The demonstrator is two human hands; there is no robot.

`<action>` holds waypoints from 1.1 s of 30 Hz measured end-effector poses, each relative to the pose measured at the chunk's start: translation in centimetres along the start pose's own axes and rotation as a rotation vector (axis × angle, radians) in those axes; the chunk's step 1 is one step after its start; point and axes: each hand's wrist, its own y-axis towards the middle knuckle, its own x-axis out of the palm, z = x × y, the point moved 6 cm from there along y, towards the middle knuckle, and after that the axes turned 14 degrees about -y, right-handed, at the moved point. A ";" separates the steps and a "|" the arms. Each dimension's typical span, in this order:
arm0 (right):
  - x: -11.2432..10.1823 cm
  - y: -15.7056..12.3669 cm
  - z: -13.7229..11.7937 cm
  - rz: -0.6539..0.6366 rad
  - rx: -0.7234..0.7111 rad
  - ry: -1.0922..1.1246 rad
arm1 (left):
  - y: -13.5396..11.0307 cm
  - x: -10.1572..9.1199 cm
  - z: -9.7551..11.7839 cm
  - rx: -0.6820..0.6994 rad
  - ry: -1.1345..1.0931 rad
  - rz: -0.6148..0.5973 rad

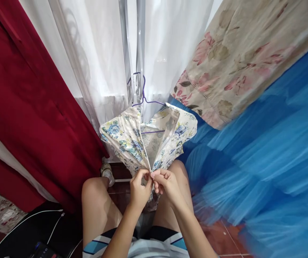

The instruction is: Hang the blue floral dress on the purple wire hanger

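A cream garment with blue and yellow-green flowers hangs in front of me on a purple hanger. Its front or back opening spreads in a V, with what looks like a zipper running along the edges. At the bottom of the V, my left hand is closed, pinching the garment's edge. Right beside it my right hand pinches at the same spot, thumb against forefinger; a zipper pull may be there, but the fingertips hide it. Below the hands, the lower part of the garment falls between my knees.
Dark red cloth hangs at left, white curtains behind. At right are a beige floral cloth and blue tulle. A black round surface at lower left bears a white cable and a phone.
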 end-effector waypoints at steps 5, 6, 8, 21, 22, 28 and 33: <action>0.0 2.4 -4.6 0.051 -0.084 0.053 | -0.3 -0.7 -1.0 -0.019 -0.003 0.044; 0.1 3.1 -6.1 0.060 -0.117 0.054 | -0.4 -0.9 -1.2 -0.023 -0.007 0.055; 0.3 4.6 -9.6 0.068 -0.185 0.056 | -0.6 -1.1 -1.6 -0.029 -0.019 0.070; 1.1 7.3 -15.8 0.121 -0.451 -0.079 | 2.4 -2.8 1.5 0.035 -0.050 0.075; 1.2 6.7 -15.7 0.139 -0.472 -0.104 | 4.1 -3.2 3.4 0.118 -0.044 0.089; 1.0 4.8 -16.9 0.193 -0.599 -0.184 | 14.2 -2.8 13.0 0.548 0.133 -0.095; 0.0 6.7 -16.0 0.257 -0.645 -0.214 | 15.5 -1.4 15.2 0.690 0.209 -0.117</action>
